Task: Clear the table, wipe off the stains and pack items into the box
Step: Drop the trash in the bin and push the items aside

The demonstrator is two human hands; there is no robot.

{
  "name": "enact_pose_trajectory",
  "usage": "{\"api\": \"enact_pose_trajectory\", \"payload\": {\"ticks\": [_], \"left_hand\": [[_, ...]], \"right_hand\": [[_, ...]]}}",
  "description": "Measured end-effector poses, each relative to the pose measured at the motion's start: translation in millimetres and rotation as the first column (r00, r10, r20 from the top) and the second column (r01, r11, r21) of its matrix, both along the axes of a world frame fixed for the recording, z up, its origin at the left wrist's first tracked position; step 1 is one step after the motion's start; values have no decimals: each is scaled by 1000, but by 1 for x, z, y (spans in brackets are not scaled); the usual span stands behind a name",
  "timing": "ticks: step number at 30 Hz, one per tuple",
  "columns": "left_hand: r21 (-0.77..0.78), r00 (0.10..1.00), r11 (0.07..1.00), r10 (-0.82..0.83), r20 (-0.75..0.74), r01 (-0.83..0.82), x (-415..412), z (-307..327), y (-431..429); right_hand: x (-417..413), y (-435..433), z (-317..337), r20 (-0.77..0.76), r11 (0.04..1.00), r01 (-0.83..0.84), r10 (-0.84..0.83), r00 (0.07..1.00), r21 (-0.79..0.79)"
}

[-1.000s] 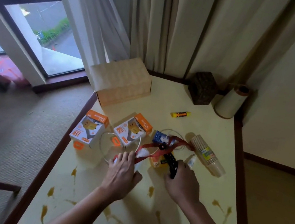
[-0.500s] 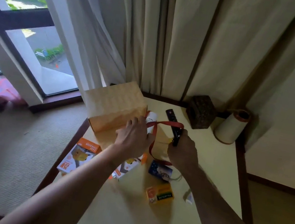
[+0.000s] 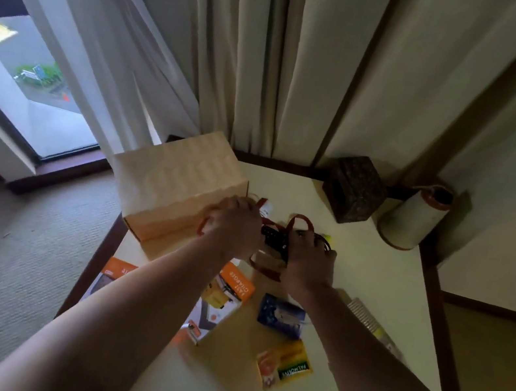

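Note:
The closed cardboard box stands at the table's far left corner. Just right of it, my left hand grips a red lanyard with a white card, touching the box's right end. My right hand holds a black remote with the lanyard looped around it. Nearer to me on the cream table lie two orange-and-white charger boxes, a dark blue packet and a yellow-green soap box.
A dark woven box and a white paper roll stand at the back right corner. A sleeve of paper cups lies by my right forearm. Curtains hang behind the table, with a window and carpet floor to the left.
Both hands lifted the lanyard and remote from the table's middle and carried them back to the cardboard box's right end. The view tilted up; the stains near me left the frame.

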State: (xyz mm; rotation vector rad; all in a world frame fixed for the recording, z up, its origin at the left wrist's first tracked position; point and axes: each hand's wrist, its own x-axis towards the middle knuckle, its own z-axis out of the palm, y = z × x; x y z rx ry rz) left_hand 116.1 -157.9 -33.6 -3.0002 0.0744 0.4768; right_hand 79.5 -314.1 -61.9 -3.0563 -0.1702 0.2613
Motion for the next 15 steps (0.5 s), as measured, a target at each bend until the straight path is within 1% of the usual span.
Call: {"api": "enact_pose_trajectory", "payload": {"ticks": [2,4,5,6,7,8,9,10,11,12,13,15], "left_hand": [[-84,1000,996,12,4,-12,0,-6,2],[-165,999,985,43,-33,-48,-1,-10,3],[-169,997,984,41,-58,-50,-5,-8,0],[-151,998,988,26,-51,-34,-12,-4,-4],[-133,1000,991,-6,-3,5,-24,1,-11],[-138,995,988,-52,88,64,-39,8,-16],[-170,975,975,-112,192,145,-55,13,-20],[-226,947,944,-178,267,241,-75,16,-25],[-300,931,899,-235,281,318,-95,16,-28],[-364,927,859,-285,243,359,-116,14,-33],[-383,926,843,-331,184,377,-137,11,-39],[-310,917,866,-395,58,392,-164,-1,-52]], "right_hand": [[-7,-3,4,13,992,29,-31,999,120],[-21,-13,9,17,959,83,-91,996,272],[-32,-20,13,22,933,123,-139,990,338],[-43,-30,14,38,904,161,-192,981,396],[-58,-41,15,60,881,196,-244,968,430],[-72,-53,14,80,867,225,-288,954,445],[-85,-64,14,87,860,256,-325,942,441],[-98,-75,13,73,853,294,-358,931,432],[-109,-85,11,43,850,328,-378,925,413],[-118,-94,8,3,851,346,-378,926,394],[-128,-104,7,-44,866,344,-353,935,364],[-144,-119,1,-135,935,255,-227,964,248]]}}
